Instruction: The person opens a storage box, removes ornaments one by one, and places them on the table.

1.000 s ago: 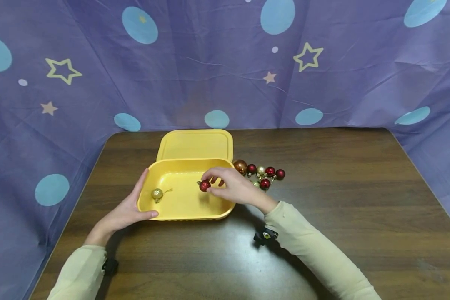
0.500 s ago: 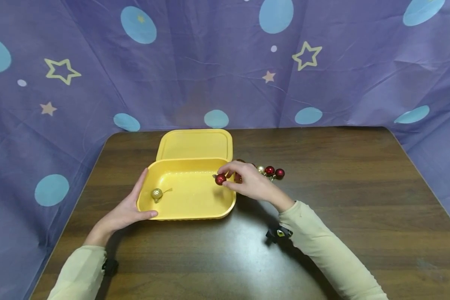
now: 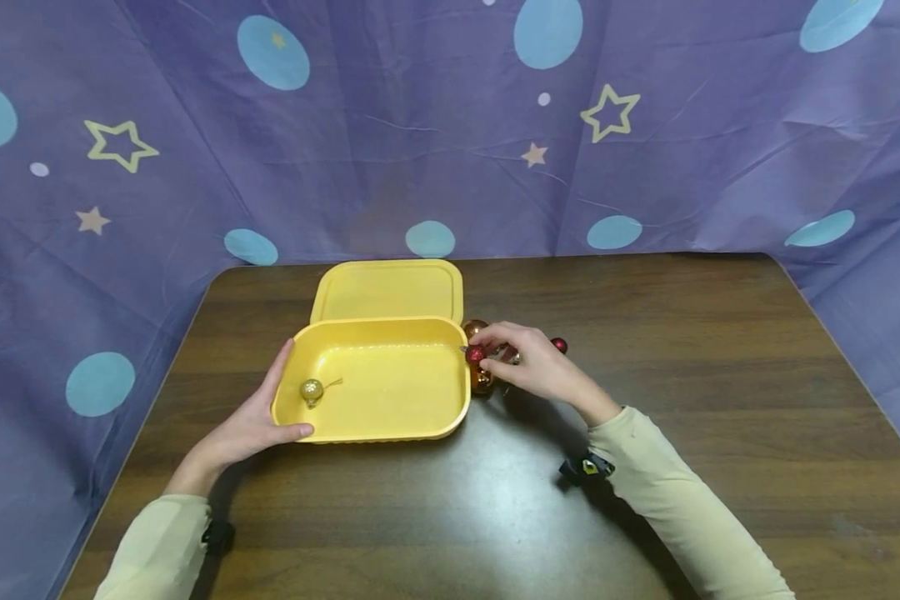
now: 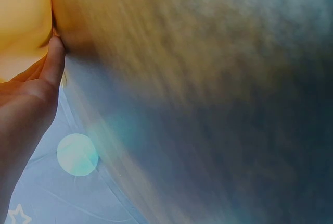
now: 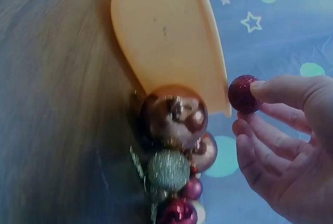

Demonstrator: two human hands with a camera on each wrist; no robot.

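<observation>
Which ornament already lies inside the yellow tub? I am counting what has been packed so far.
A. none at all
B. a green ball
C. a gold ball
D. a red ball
C: one gold ball lies on the floor of the yellow tub, near the left hand; the red ball is pinched by the right hand just beyond the tub's right rim.

Head view: high above the near edge, facing forward and down toward 12 o'clock, taking in the whole table [image 3: 720,400] and backdrop. Left wrist view: very near, blurred, pressed against the yellow box [image 4: 21,21] at its 9 o'clock side. Right wrist view: close and low, sharing the box [image 5: 166,41] and the baubles [image 5: 174,120] at the box's 3 o'clock with the head view.
</observation>
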